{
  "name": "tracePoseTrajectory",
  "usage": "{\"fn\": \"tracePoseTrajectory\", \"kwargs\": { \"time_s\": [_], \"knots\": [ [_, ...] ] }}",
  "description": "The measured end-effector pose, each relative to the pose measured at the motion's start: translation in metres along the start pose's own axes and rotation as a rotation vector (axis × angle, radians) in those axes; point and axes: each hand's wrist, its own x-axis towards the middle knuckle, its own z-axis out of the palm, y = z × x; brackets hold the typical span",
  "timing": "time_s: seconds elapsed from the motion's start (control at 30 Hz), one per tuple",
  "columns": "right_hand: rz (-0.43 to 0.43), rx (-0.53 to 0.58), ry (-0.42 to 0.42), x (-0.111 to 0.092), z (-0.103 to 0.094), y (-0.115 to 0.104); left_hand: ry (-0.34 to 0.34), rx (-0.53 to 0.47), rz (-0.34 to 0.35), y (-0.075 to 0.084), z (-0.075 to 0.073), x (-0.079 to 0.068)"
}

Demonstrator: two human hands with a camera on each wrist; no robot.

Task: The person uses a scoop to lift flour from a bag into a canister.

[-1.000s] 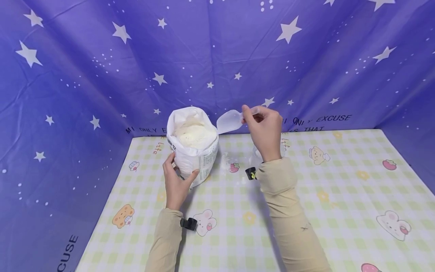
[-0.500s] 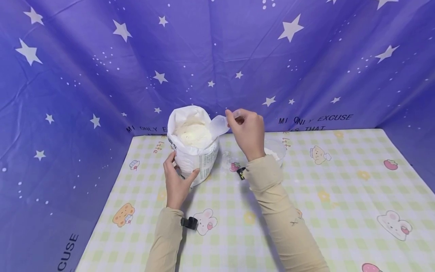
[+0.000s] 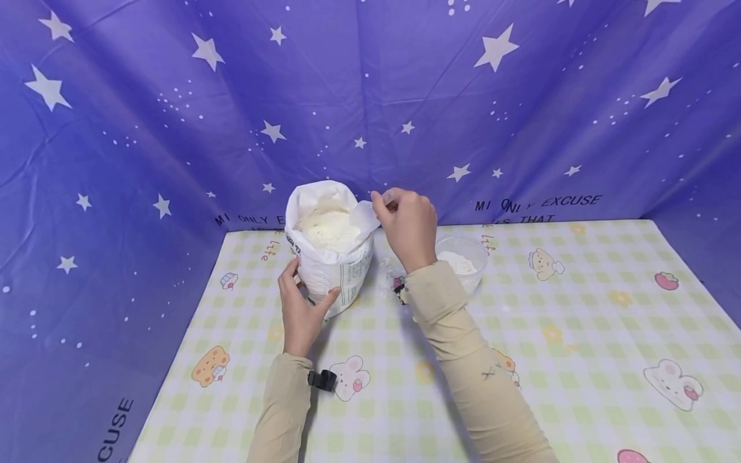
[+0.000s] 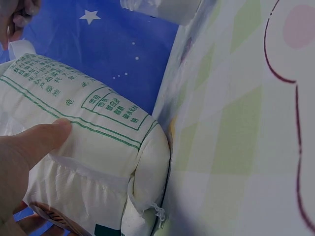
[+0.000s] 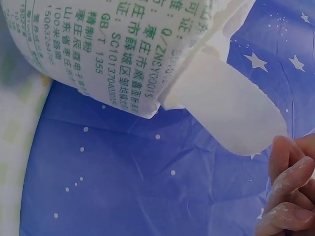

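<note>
Leftward since the earlier frame, the right hand [image 3: 410, 225] has carried the scoop [image 3: 366, 215] to the mouth of the bag [image 3: 330, 273]; the bag and the left hand [image 3: 302, 318] look unmoved, and more of the bowl [image 3: 473, 281] shows past the right forearm.

The scoop's front end overlaps the right edge of the bag's mouth, tilted downward; whether it touches the rim or carries any powder, I cannot tell. Right-hand fingers pinch it by the handle end. It looks like light, fairly stiff translucent plastic, best held by that handle, and dust on the fingers could make it slip a little.

Upright on the surface [image 3: 393, 418], the bag is soft-walled with a loose, wavy rim, and is probably heavy for its wrapping; low on the body, where the filling backs the wall, seems the sound place to hold. Left-hand fingers grip it there, thumb across the front. Pale powder [image 3: 329, 228] lies heaped inside, well up toward the mouth.

Right of the bag, apart from it, the clear bowl holds a smaller white heap [image 3: 457, 262]. Whitish dust [image 3: 386, 275] marks the surface between them. Beyond hangs a starry blue cloth [image 3: 370, 83].
</note>
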Motion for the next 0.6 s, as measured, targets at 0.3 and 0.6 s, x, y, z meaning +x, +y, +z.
{"fn": "tracePoseTrajectory", "kwargs": {
  "time_s": [0.3, 0.6],
  "knots": [
    [0.012, 0.115, -0.004, 0.003, 0.005, 0.008, -0.001, 0.0, 0.001, -0.002, 0.0, 0.0],
    [-0.015, 0.21, 0.02, 0.002, 0.009, 0.013, 0.001, -0.002, 0.008, -0.002, 0.001, 0.001]
  ]
}}
